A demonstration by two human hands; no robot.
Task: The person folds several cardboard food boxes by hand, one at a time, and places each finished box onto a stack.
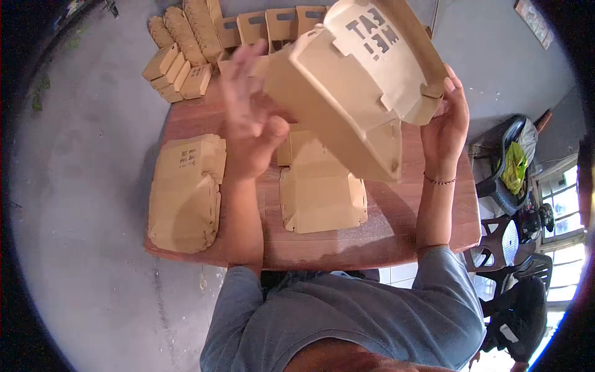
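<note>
A folded brown cardboard food box (334, 111) is held up above the table, tilted, with its lid raised and "EAT ME!" printed on it. My right hand (447, 115) grips the lid's right edge. To the left of the box, my left hand (251, 124) is raised and motion-blurred, fingers apart, holding nothing. Below the held box, an unfolded cardboard box blank (325, 201) lies on the table, partly hidden. Left of my left forearm sits a pile of flat box blanks (186, 192), the top one also printed "EAT ME!".
Several folded boxes (180, 74) and cardboard carriers with handle holes (282, 28) stand at the table's far end. The wooden table (427, 211) has its near edge against my body. On the right are dark plastic chairs (505, 164), one holding bags, and a stool (499, 242).
</note>
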